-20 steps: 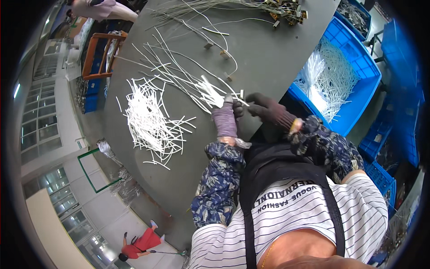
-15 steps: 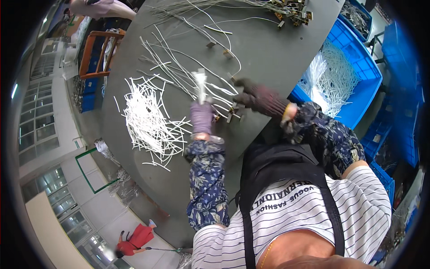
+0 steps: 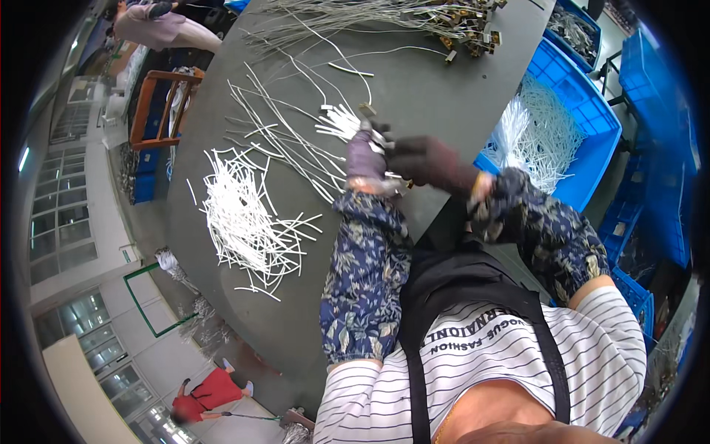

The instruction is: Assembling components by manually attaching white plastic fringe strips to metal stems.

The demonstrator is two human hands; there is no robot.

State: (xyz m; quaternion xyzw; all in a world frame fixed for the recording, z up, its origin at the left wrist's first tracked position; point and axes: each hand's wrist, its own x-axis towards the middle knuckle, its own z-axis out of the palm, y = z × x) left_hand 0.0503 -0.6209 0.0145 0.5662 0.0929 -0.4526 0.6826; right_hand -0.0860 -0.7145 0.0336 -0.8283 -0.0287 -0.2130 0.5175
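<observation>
My left hand [image 3: 366,157], in a purple glove, is closed around a small bunch of short white tubes [image 3: 339,123] whose ends fan out toward the far left. Right beside it, my right hand [image 3: 430,160] in a dark maroon glove has its fingertips drawn together against the left fingers. The right hand is blurred, and what it pinches is hidden. Thin wires with white sleeves [image 3: 296,157] lie on the table left of my left hand. A small metal end piece [image 3: 367,109] shows just beyond the hands, and a few more are partly covered below them.
A heap of short white tubes [image 3: 244,214] lies on the grey table [image 3: 436,89] at the left. Wires with metal ends [image 3: 473,29] are bunched at the far edge. At the right stands a blue bin [image 3: 603,118] of white strands. Two other people are farther off at the left.
My left hand has moved right and away from me with the white tubes, coming up to my right hand. The tubes now fan out leftward. My right hand has shifted slightly.
</observation>
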